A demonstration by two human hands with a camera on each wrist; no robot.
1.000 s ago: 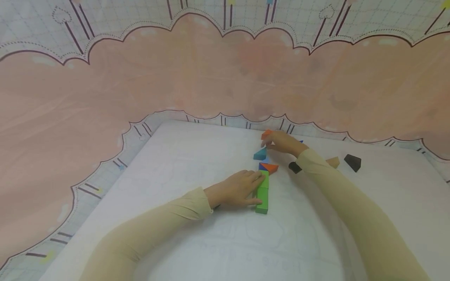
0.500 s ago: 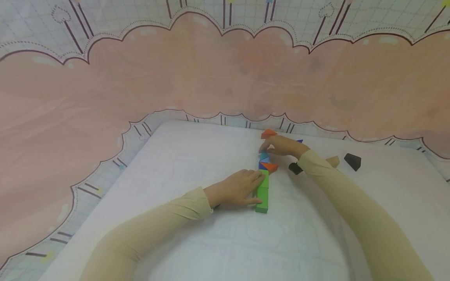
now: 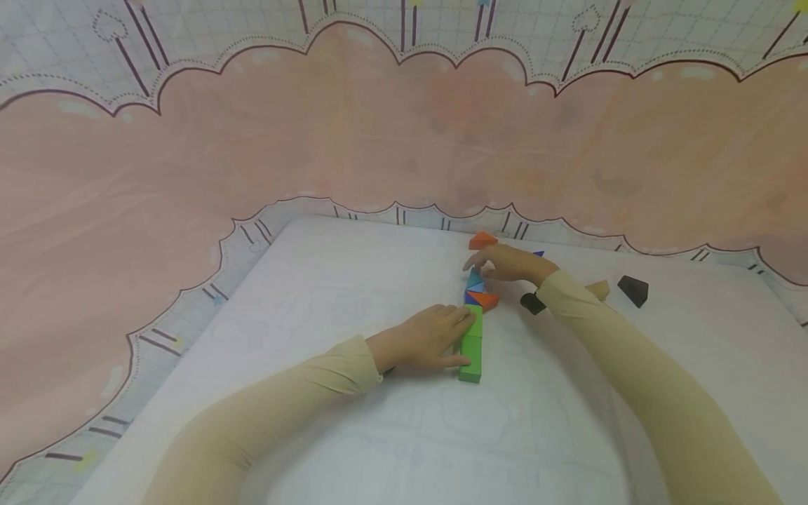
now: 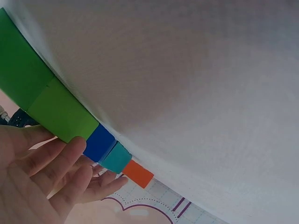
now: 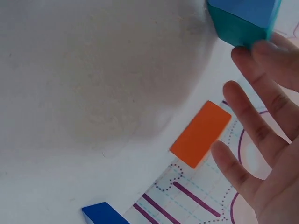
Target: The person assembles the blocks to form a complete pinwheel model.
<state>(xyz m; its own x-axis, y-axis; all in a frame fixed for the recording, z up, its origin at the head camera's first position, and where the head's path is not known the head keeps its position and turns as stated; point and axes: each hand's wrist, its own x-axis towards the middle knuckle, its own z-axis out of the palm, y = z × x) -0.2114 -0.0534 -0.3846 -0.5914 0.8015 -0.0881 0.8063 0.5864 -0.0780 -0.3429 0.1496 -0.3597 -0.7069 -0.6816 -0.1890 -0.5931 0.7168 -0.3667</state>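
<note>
In the head view my left hand (image 3: 429,338) lies along two green blocks (image 3: 471,358) set end to end, its fingers fairly straight and touching them. Beyond these, the row goes on with a blue piece (image 4: 100,142), an orange triangular block (image 3: 486,301), a light blue triangle (image 3: 476,287) and a teal triangular block (image 3: 475,278). At the far end of the row is my right hand (image 3: 510,262). In the right wrist view its thumb and index fingertips touch the end of the teal block (image 5: 240,29), and the other fingers extend apart from it.
Behind the right hand sits another orange block (image 3: 482,240), near the table's far edge. A blue block (image 5: 103,213) shows partly past that hand. A tan block (image 3: 597,290) and a dark angular block (image 3: 633,291) lie to the right on the white table (image 3: 353,273). Patterned cloth hangs behind.
The right hand has come down slightly, and the teal block has shifted right, into line with the row. The left hand has stayed still on the green blocks.
</note>
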